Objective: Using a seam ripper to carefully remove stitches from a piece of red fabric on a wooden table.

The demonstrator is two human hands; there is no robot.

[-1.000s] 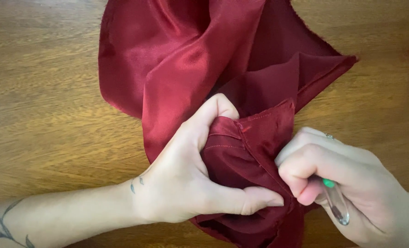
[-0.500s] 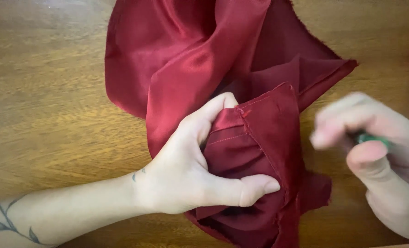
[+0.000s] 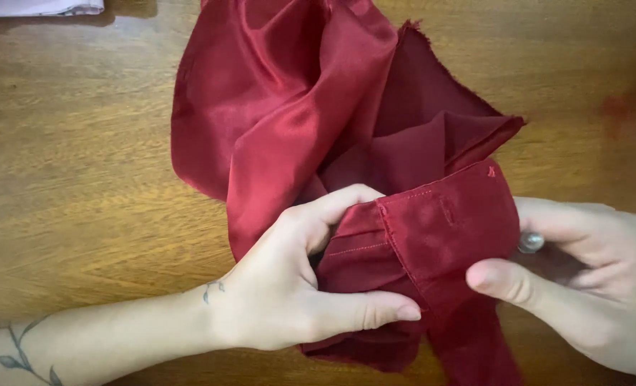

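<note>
Item: dark red satin garment piece (image 3: 289, 107), lying crumpled on a wooden tabletop (image 3: 75, 179), its loose bulk spreading away from the person toward the top of the view, frayed raw edge at upper right. Working part: a stitched cuff band (image 3: 450, 229), flat, with a line of topstitching and a small buttonhole slit; its long axis runs roughly left to right, tilted up toward the right, and it sits directly between the two hands. Left hand (image 3: 296, 293): fingers closed on the gathered fabric at the band's left end, forefinger curled over the top edge, thumb pressed along the lower edge. Right hand (image 3: 582, 279): at the band's right end, thumb on the lower right corner of the cloth, other fingers bent behind it; a small round silvery object (image 3: 531, 241), possibly a button or tool tip, shows by those fingers, and whether it is held cannot be told. Both hands equally close to the band. Also present: pale folded cloth (image 3: 39, 7), far upper left corner.
</note>
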